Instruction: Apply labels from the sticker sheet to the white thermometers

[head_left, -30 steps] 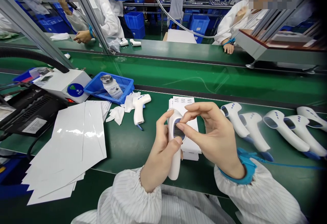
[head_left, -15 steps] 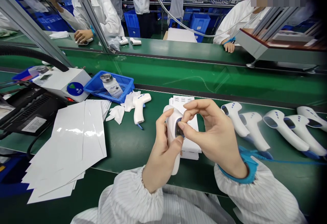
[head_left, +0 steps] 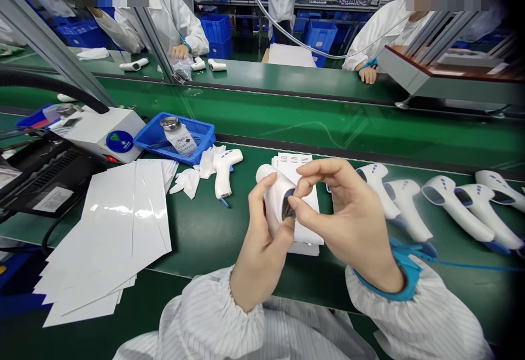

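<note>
My left hand is wrapped round a white infrared thermometer, its dark screen end turned toward my right hand. Thumb and forefinger of my right hand are pinched together at the rim of that screen; whatever lies between the fingertips is too small to make out. Beneath both hands lies a stack of white printed sheets, partly covered. Another white thermometer with blue buttons rests to the left, beside crumpled white tissues. Several more thermometers lie in a row on the right.
Glossy white sheets spread over the left of the green bench. Behind them stand a blue tray with a bottle and a white box-shaped device. A blue wrist cord runs right. Co-workers sit across the bench.
The thermometer in my left hand has tilted, its screen end turning further to the right. My right hand stays pinched at the screen. Across the bench, a co-worker's hand has left a thermometer.
</note>
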Motion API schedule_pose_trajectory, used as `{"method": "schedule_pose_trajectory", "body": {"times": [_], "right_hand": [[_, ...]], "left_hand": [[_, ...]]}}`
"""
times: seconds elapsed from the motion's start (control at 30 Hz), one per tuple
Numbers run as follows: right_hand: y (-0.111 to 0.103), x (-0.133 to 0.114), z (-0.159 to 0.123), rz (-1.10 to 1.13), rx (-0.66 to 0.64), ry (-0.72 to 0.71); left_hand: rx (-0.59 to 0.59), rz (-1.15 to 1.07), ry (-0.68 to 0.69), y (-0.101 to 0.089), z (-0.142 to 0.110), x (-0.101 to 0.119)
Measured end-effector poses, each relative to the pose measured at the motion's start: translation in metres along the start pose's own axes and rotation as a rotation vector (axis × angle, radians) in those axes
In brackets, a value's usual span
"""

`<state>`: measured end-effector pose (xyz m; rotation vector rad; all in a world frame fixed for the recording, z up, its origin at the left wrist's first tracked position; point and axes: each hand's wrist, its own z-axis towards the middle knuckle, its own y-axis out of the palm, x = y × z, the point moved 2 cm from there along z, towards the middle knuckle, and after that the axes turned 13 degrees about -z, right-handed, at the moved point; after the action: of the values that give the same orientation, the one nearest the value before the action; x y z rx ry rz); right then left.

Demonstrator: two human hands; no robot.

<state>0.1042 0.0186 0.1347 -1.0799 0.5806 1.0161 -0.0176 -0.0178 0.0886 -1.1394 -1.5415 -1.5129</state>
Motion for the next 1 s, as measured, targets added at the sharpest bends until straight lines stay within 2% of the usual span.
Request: {"method": "schedule_pose_trajectory", "body": {"times": [0.33, 0.5, 0.73, 0.9, 1.0], "right_hand": [[0.002, -0.001, 0.002, 0.006, -0.010, -0.006], [0.002, -0.004, 0.000, -0.094, -0.028, -0.036], [0.003, -0.013, -0.014, -0.310, 0.053, -0.146], [0.003, -0.007, -0.016, -0.190, 0.029, -0.125], [0.001, 0.003, -0.012, -0.141, 0.007, -0.034]], "left_hand": [[-0.014, -0.010, 0.031, -0.001, 0.001, 0.000], [-0.031, -0.045, 0.121, -0.002, 0.002, -0.006], [0.094, -0.041, 0.309, -0.003, 0.007, -0.010], [0.170, -0.029, 0.223, -0.006, 0.009, -0.003], [0.194, -0.092, 0.137, -0.006, 0.011, 0.000]]}}
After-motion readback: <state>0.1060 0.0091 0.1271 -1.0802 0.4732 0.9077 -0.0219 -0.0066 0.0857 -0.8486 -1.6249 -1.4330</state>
